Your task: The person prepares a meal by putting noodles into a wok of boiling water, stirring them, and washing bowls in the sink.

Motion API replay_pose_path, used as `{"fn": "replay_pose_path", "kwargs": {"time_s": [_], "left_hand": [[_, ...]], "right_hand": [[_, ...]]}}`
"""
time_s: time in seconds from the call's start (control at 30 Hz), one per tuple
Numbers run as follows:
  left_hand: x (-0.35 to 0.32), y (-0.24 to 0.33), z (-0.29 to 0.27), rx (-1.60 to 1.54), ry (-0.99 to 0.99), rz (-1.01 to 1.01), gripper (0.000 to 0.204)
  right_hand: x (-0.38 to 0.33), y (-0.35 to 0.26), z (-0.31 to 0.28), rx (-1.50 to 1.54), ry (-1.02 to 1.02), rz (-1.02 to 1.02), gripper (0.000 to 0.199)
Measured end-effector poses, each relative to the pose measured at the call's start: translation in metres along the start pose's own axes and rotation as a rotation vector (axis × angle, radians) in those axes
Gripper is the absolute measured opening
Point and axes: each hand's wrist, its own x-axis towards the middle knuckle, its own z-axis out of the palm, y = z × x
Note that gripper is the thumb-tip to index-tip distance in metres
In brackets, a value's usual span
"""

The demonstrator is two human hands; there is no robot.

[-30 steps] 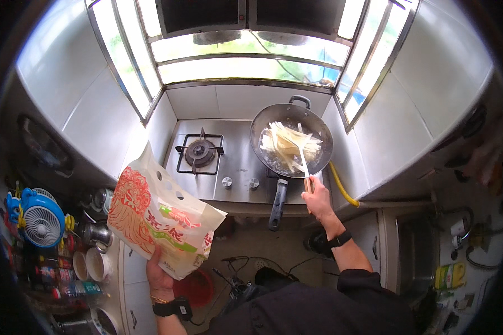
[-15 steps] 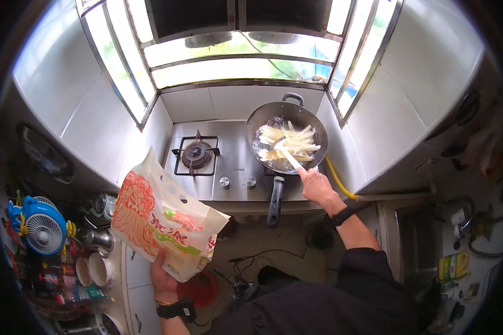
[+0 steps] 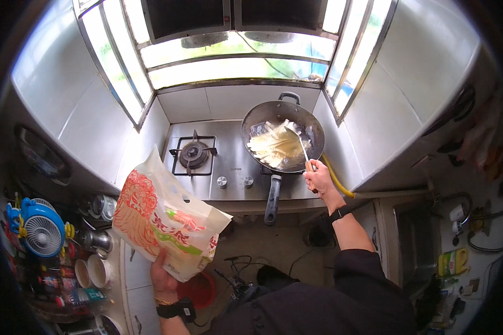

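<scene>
My left hand (image 3: 163,273) is closed on the lower edge of a large cream food bag (image 3: 170,220) with red and green print, held upright but tilted. How full the bag is I cannot tell. My right hand (image 3: 318,177) grips the wooden handle of a metal spatula (image 3: 303,146). The spatula's head is among pale strips of food (image 3: 276,146), which look like French fries, in a dark wok (image 3: 251,125). The wok sits on the right burner, its black handle (image 3: 273,201) pointing toward me.
Left of the wok, the steel gas stove (image 3: 226,151) has a bare burner (image 3: 194,154). A yellow hose (image 3: 335,177) runs right of it. A blue fan (image 3: 42,231), bottles and bowls crowd the left counter. At right is a sink (image 3: 419,240); a red basin (image 3: 198,289) stands on the floor.
The spatula has swung from the middle of the fries to the wok's right side, and my right hand has turned with it. The fries have shifted left. My left hand still holds the bag.
</scene>
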Motion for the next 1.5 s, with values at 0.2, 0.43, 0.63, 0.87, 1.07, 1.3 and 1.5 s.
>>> {"fn": "replay_pose_path", "kwargs": {"time_s": [0.2, 0.43, 0.63, 0.87, 1.07, 1.3, 1.5], "left_hand": [[-0.008, -0.003, 0.016, 0.077, 0.000, 0.085, 0.049], [-0.009, -0.001, 0.016, 0.048, -0.011, 0.045, 0.048], [-0.009, -0.003, 0.023, 0.068, -0.003, 0.062, 0.048], [-0.004, -0.003, 0.013, 0.048, 0.004, 0.035, 0.047], [0.001, -0.003, 0.016, 0.034, 0.007, 0.012, 0.047], [0.004, -0.004, 0.014, 0.067, 0.005, 0.039, 0.047], [0.002, -0.003, 0.012, 0.045, 0.007, 0.038, 0.046]], "right_hand": [[-0.034, -0.021, 0.019, 0.087, -0.076, -0.009, 0.053], [-0.031, -0.025, 0.046, 0.151, -0.235, 0.175, 0.051], [-0.024, -0.011, 0.041, -0.081, -0.044, 0.081, 0.057], [-0.024, 0.013, 0.014, -0.306, 0.139, -0.056, 0.058], [-0.020, -0.018, 0.017, -0.082, 0.130, -0.083, 0.057], [-0.007, -0.024, 0.031, 0.058, -0.106, 0.098, 0.052], [-0.028, -0.010, 0.043, 0.013, -0.139, 0.135, 0.056]]}}
